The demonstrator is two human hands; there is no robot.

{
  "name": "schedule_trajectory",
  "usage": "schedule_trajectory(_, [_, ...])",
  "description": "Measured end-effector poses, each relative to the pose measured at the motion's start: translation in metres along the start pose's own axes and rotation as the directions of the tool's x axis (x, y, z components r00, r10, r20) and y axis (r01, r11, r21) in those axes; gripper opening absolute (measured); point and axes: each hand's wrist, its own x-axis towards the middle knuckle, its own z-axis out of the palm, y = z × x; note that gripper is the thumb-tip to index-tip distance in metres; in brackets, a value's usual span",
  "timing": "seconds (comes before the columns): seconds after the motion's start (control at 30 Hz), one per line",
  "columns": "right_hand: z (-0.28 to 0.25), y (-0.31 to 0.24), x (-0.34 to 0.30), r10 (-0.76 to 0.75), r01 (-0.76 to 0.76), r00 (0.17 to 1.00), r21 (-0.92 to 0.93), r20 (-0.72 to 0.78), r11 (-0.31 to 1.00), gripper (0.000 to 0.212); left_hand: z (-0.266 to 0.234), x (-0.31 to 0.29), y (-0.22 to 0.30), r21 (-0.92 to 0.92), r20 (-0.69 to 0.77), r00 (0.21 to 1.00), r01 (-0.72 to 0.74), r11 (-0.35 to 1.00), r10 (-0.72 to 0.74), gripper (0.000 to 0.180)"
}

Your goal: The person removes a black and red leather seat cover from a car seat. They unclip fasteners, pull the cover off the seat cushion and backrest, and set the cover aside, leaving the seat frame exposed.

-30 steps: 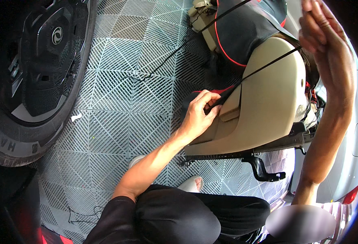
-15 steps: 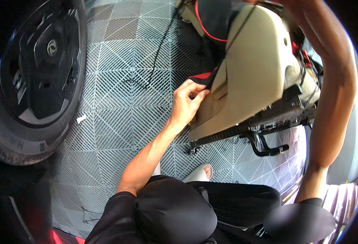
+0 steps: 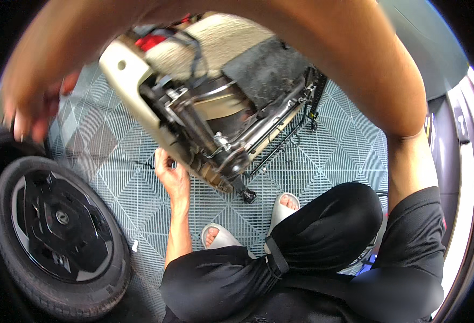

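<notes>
A: Since the car seat (image 3: 215, 102) is tipped up with its underside facing the camera, how far along does this look?

B: The seat is off the grey grid floor (image 3: 334, 140) on its near side, so rails, springs and wiring underneath are exposed. I'd judge the turning-over is mostly done; whatever is meant for the underside seems not yet started, as no tool shows.

A: Where are the hands?

B: The left hand (image 3: 173, 175) is at the low near edge of the beige side trim, its grip closed around that edge. The right hand (image 3: 29, 116) is blurred at far left, reaching across over the seat; I cannot tell whether its grip is open or closed, or whether it touches anything.

A: Anything else around?

B: A spare wheel (image 3: 59, 237) lies near left, and the person's sandalled feet (image 3: 247, 226) sit just below the seat.
</notes>
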Motion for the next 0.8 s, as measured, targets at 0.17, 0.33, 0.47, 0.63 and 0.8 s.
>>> schedule_trajectory(0.17, [-0.053, -0.003, -0.040, -0.065, 0.063, 0.982, -0.019, -0.178, 0.998, 0.020, -0.026, 0.007, -0.015, -0.087, 0.194, 0.980, 0.070, 0.994, -0.052, 0.024])
schedule_trajectory(0.33, [-0.116, 0.001, -0.106, -0.083, 0.060, 0.899, -0.067, -0.429, 0.996, 0.018, -0.049, 0.033, 0.018, 0.101, 0.196, 0.980, 0.013, 0.995, -0.033, 0.047])
schedule_trajectory(0.47, [-0.136, 0.028, -0.179, 0.118, -0.112, 0.747, 0.051, -0.654, 0.992, 0.017, -0.089, 0.051, 0.060, 0.079, 0.286, 0.950, 0.111, 0.991, -0.129, 0.056])
schedule_trajectory(0.63, [-0.087, 0.091, -0.228, 0.467, -0.414, 0.531, 0.264, -0.707, 0.871, 0.020, -0.144, 0.024, 0.001, 0.138, 0.492, 0.696, 0.531, 0.836, -0.523, 0.027])
schedule_trajectory(0.8, [-0.048, 0.130, -0.185, 0.340, -0.507, 0.542, 0.024, -0.769, 0.861, 0.044, -0.182, -0.082, -0.067, 0.850, 0.487, 0.282, 0.064, 0.523, -0.827, 0.032])
